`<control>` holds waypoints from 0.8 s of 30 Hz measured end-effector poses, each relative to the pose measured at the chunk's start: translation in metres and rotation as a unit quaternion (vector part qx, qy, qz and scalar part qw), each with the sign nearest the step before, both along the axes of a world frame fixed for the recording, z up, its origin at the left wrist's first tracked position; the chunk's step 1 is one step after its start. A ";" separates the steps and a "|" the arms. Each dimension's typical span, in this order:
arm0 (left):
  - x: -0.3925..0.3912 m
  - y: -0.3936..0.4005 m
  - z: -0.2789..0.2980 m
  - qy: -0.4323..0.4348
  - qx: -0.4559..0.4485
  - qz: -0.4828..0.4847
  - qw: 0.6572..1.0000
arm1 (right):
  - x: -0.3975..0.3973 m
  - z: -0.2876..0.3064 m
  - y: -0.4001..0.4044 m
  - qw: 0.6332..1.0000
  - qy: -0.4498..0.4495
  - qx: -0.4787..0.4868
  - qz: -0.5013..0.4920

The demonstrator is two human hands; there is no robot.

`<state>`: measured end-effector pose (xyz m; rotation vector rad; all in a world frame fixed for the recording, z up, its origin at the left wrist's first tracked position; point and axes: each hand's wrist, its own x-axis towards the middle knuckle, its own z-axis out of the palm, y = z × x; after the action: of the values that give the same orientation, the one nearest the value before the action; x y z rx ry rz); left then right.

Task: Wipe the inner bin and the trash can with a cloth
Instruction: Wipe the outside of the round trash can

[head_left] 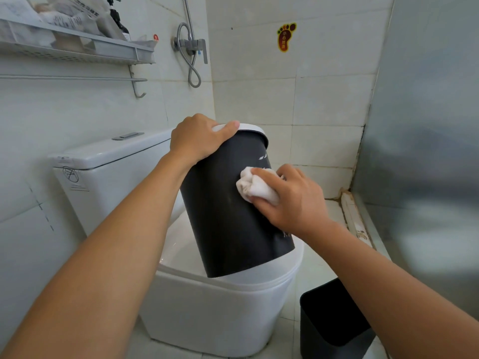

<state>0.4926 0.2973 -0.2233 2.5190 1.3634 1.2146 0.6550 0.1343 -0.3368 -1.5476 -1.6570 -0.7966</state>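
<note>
Two hands busy, left hand (197, 138) clutching tilted trash can (233, 216) rim, right hand (293, 200) bunching cloth (255, 186) against its side.

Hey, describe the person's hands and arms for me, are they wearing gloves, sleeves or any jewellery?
Both are bare. The left hand and right hand wear no gloves, and no rings show on the visible fingers. Both forearms are uncovered from the wrist to the frame's lower edge: no sleeves, watch or bracelet in view.
</note>
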 end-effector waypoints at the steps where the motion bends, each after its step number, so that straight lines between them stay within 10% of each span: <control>1: -0.002 0.002 0.000 0.000 -0.005 0.009 1.000 | -0.001 0.000 0.002 1.000 0.017 -0.005 -0.003; 14: -0.002 0.031 -0.007 0.015 -0.028 0.114 0.993 | -0.011 -0.031 -0.042 0.970 -0.209 -0.103 0.070; 24: -0.006 0.030 -0.009 0.018 -0.014 0.136 0.990 | -0.017 -0.020 -0.030 0.993 -0.068 -0.095 -0.021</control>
<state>0.4868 0.3277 -0.2319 2.4062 1.7655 1.1838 0.6384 0.1044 -0.3572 -1.6957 -1.8494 -0.8019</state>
